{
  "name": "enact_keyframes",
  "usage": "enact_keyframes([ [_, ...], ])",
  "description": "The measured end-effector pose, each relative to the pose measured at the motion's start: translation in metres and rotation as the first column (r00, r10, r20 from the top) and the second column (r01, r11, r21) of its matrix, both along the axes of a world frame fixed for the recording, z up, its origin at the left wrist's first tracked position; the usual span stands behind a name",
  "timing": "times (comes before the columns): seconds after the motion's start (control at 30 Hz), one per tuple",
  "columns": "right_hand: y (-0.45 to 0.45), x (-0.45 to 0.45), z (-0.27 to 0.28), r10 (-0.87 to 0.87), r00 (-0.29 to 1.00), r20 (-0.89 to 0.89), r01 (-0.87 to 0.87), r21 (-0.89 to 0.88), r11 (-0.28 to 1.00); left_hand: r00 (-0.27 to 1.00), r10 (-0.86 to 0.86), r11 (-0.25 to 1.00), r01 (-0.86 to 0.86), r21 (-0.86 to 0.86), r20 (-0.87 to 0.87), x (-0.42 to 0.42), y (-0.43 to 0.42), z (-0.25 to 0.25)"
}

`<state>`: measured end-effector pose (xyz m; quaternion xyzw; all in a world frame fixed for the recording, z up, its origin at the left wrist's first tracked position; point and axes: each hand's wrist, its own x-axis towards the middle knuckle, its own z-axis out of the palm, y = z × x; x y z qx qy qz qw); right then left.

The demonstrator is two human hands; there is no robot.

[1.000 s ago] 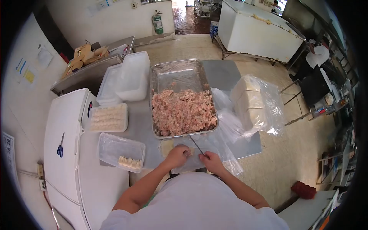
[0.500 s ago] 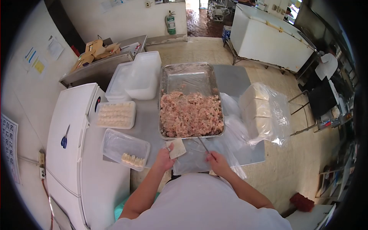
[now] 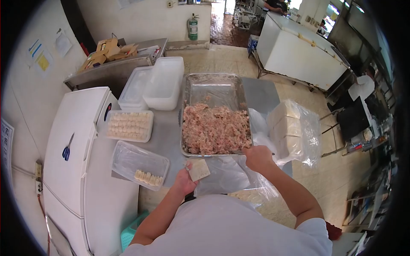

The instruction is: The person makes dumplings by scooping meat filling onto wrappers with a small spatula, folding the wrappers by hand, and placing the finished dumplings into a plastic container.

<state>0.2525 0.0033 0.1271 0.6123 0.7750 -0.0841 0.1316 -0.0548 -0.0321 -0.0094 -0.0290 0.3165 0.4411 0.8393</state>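
Observation:
My left hand (image 3: 185,181) holds a pale square dough wrapper (image 3: 199,170) in front of the metal tray; whether it is one sheet or a stack, I cannot tell. Closed at the tray's near right corner, my right hand (image 3: 259,158) grips a thin metal utensil (image 3: 273,154), its handle end poking out to the right and its other end low along the meat. Pink minced meat (image 3: 215,128) fills the near part of the deep tray (image 3: 183,87). A plastic container (image 3: 124,158) to the left has a short row of wrapped dumplings (image 3: 148,177) at one end.
Another container (image 3: 129,126) holds several rows of dumplings. Stacked translucent tubs (image 3: 164,83) stand behind it. Right of the tray, stacks of wrappers (image 3: 287,130) sit in a plastic bag. Scissors (image 3: 67,147) lie on the white fridge (image 3: 77,115) at left. A person stands by the far freezer (image 3: 303,47).
My right hand has moved right and up to the tray's corner, turning the utensil sideways against the meat. My left hand, still holding the wrapper, has shifted slightly right and down.

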Motion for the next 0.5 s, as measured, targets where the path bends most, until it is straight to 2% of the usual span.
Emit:
enact_keyframes([
  [0.13, 0.008, 0.0, -0.001, 0.028, 0.999, -0.024, -0.028, -0.018, 0.999, 1.0, -0.017, 0.999, 0.017, 0.03, 0.001, -0.003, -0.001, -0.004],
  [0.23, 0.014, -0.002, -0.002, 0.021, 0.996, -0.085, -0.023, -0.026, 0.999, 0.997, -0.036, 0.996, 0.03, 0.08, 0.075, -0.006, 0.001, -0.001],
  [0.3, 0.018, -0.003, -0.002, 0.004, 0.989, -0.147, -0.011, -0.043, 0.999, 0.999, -0.028, 0.999, 0.027, 0.034, 0.036, -0.006, 0.004, 0.002],
  [0.4, 0.022, 0.009, -0.033, -0.085, 0.934, -0.348, 0.058, -0.087, 0.995, 1.0, -0.02, 0.999, 0.02, 0.044, 0.015, -0.005, 0.009, 0.009],
  [0.5, 0.019, 0.02, -0.063, -0.249, 0.736, -0.629, 0.102, -0.261, 0.96, 0.997, -0.031, 0.998, 0.027, 0.06, 0.064, -0.006, 0.019, 0.02],
])
